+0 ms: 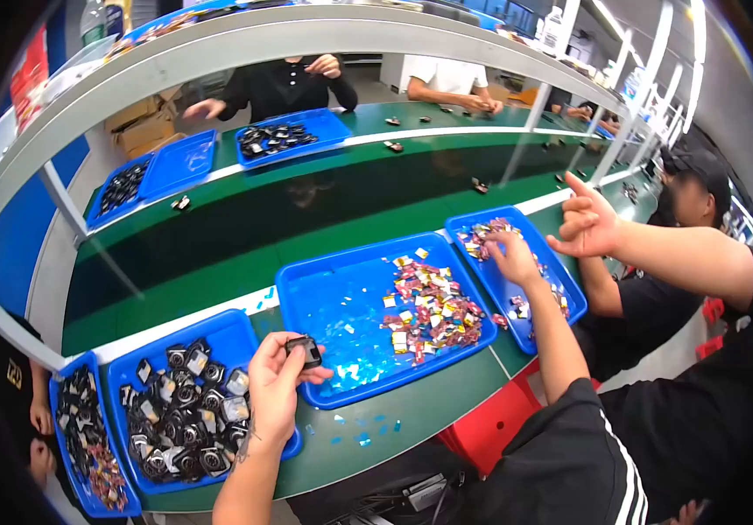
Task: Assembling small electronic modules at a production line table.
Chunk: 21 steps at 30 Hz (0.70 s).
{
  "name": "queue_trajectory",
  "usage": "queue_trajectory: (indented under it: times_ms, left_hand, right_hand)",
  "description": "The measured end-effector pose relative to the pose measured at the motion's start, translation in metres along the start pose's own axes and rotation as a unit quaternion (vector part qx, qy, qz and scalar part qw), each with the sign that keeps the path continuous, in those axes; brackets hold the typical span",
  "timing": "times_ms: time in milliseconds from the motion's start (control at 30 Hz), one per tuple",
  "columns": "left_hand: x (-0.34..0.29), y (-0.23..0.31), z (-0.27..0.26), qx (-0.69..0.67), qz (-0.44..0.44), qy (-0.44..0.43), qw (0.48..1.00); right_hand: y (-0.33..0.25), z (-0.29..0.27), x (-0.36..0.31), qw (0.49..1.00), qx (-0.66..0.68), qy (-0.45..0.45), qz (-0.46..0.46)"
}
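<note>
My left hand (277, 378) is closed around a small black squarish housing (306, 351), held between thumb and fingers above the near left edge of a large blue tray (324, 289). A heap of small pink, white and yellow pieces (433, 306) lies in that tray's right half, with bits of blue film on its bare left side. My right hand (514, 260) reaches over a narrower blue tray (576, 302) of similar pieces. Its fingers look spread, and I see nothing held. Near my left wrist, another blue tray (118, 385) holds black units with round rings (186, 394).
A co-worker's hand (588, 220) is raised at the right, beside my right arm. A green conveyor belt (306, 201) runs beyond the trays, under a grey overhead frame (306, 35). People work across it. A red stool (490, 429) stands below the table edge.
</note>
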State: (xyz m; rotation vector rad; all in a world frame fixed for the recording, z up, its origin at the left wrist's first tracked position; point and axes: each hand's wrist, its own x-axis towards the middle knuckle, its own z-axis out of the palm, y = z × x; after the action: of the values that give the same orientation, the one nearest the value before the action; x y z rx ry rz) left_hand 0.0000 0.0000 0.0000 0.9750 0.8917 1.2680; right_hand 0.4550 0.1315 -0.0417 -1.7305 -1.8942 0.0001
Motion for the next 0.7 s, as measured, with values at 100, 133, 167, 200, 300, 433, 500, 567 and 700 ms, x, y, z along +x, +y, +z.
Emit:
queue_trajectory:
  times_ms: [100,133,167,200,300,433,500,567,700]
  left_hand:
    - [-0.01,-0.025,0.042,-0.011,-0.027,0.007,1.0]
    - [-0.006,-0.02,0.036,-0.002,-0.024,0.012,1.0]
    - [-0.004,-0.016,0.029,0.006,-0.022,0.016,1.0]
    - [0.0,-0.014,0.018,0.014,-0.018,0.021,1.0]
    - [0.0,-0.01,0.014,-0.008,-0.059,0.027,0.998]
    - [0.001,-0.013,0.012,0.022,-0.066,0.024,0.997]
    - [0.002,-0.014,0.016,-0.006,-0.071,0.013,0.997]
    - [0.0,-0.016,0.016,-0.016,-0.067,0.015,0.998]
    - [0.0,-0.015,0.014,-0.018,-0.072,0.016,0.997]
  right_hand:
    - [0.056,-0.048,0.011,0.998,-0.047,0.031,0.003]
    - [0.041,-0.041,0.011,0.998,-0.046,0.026,-0.013]
    - [0.027,-0.036,0.008,0.998,-0.045,0.022,-0.028]
    - [-0.005,-0.029,0.002,0.999,0.039,-0.006,-0.031]
    - [-0.094,-0.037,-0.015,0.962,0.158,-0.203,-0.086]
    - [-0.123,-0.035,-0.034,0.95,0.091,-0.251,-0.165]
    - [-0.122,-0.032,-0.036,0.962,0.091,-0.199,-0.163]
    - [-0.123,-0.041,-0.037,0.958,0.086,-0.21,-0.174]
    - [-0.119,-0.035,-0.038,0.96,0.114,-0.228,-0.114]
